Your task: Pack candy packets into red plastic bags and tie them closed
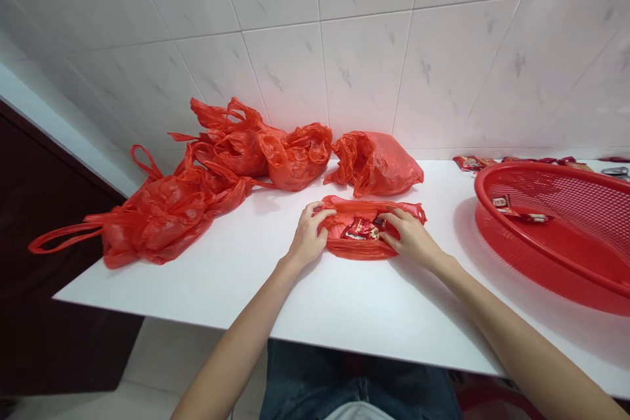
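Observation:
A red plastic bag [354, 249] lies on the white table in front of me, its mouth spread open. Several small red wrapped packets [361, 228] show inside it. My left hand [311, 231] grips the bag's left side, fingers curled over the edge. At the opposite side, my right hand [411, 234] has its fingers bent into the mouth, closed on the bag's edge. Its fingertips are beside the packets; whether they touch one I cannot tell.
Behind stands a filled red bag [394, 164], with several more bunched red bags [162, 216] to the left. At right is a red mesh basket [541, 262] holding a few packets. Loose packets [470, 163] lie by the tiled wall. The table's front edge [236, 331] runs close to me.

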Available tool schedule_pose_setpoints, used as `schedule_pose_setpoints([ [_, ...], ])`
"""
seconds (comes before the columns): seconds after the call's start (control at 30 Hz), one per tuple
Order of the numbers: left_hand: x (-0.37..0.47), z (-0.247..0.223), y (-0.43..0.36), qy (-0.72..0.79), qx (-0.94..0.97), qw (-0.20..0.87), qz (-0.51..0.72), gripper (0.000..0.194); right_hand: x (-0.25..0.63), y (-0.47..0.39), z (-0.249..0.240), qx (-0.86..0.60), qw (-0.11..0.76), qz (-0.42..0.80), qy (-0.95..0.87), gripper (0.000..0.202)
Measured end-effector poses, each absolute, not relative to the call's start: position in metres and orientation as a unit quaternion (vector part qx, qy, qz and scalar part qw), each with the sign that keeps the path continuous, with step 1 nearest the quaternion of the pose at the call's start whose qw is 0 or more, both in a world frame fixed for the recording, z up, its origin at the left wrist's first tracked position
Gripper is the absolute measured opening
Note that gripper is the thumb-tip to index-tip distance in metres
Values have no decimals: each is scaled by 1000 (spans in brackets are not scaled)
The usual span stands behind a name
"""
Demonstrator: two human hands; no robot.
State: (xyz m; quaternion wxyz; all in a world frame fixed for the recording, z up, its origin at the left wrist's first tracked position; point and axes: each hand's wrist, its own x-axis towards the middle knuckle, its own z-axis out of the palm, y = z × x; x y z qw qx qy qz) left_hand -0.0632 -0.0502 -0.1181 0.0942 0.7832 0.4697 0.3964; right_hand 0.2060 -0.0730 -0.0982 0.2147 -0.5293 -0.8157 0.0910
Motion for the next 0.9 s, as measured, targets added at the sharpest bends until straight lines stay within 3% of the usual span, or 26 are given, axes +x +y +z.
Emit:
schedule_pose_setpoints([
  [0.1,-62,-119,-50,467,783,95,401,51,211,-71,-100,-538,215,76,-811,42],
  [0.27,-60,-118,-52,486,760,93,422,44,216,-72,-99,-526,246,70,-811,86],
  [0.37,-60,-117,-52,496,739,83,449,39,218,-73,-97,-521,255,41,-814,95],
  [0.53,-57,-118,-54,477,746,75,459,45,223,-75,-101,-521,233,2,-821,94],
  [0.63,-54,-116,-57,461,760,65,453,50,225,-74,-105,-508,234,-8,-829,75],
  [0.8,-47,-106,-70,438,736,-42,515,11,217,-73,-109,-458,255,-15,-852,51],
  [0.9,-38,-103,-75,374,785,-63,490,11,209,-77,-110,-446,236,-8,-864,47],
])
